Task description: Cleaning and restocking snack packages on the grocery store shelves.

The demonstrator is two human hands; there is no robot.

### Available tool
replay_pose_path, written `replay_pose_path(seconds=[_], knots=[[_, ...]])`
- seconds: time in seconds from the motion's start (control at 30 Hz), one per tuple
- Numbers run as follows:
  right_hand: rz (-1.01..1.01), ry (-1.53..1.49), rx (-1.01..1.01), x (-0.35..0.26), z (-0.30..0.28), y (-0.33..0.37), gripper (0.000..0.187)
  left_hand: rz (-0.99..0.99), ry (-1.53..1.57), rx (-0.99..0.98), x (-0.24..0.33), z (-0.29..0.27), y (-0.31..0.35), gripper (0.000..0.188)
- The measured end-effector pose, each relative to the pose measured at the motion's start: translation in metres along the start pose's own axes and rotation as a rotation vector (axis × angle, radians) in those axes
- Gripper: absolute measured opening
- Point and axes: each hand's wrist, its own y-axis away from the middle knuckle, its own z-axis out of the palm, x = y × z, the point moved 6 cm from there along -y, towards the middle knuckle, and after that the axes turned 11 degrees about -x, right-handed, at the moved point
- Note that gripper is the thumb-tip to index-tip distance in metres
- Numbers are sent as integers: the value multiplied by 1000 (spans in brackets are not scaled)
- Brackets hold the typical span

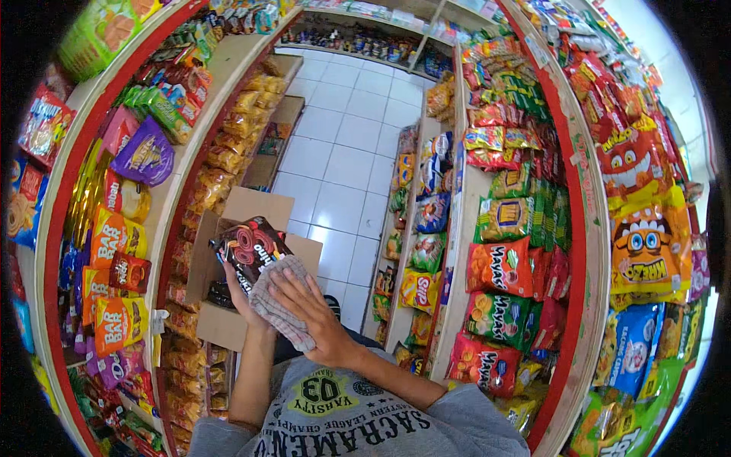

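My left hand point(249, 303) supports a dark brown snack pack point(254, 245) with swirled chocolate rolls pictured on it, its fingers mostly behind the pack. On top of the pack's near end lies a grey checked cloth point(279, 295). My right hand point(323, 318) presses flat on that cloth, fingers together and stretched over it. Just beneath both hands is a cardboard box point(221, 326) with its flaps spread; dark packs show inside, partly hidden by my left hand and the pack.
Shelves of bagged snacks line both sides of a narrow aisle. Orange-yellow bags point(215, 181) fill the low left shelf beside the box. Red and green bags point(499, 266) stand on the right shelf. White floor tiles point(335, 171) run toward a stocked shelf point(358, 47) at the far end.
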Motion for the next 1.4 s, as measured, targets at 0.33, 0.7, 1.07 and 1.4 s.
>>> replay_pose_path(seconds=[0.33,0.7,1.07,1.4], knots=[[81,87,148,4,0,14,61,-234,73,-91,-26,9,5,64],[65,60,162,-2,2,18,59,-172,27,-86,-24,1,12,65],[108,-2,299,-8,-11,13,58,-234,-121,-307,-38,15,41,63],[-95,-44,373,-8,-49,-14,46,-301,-412,-463,-40,-11,56,80]])
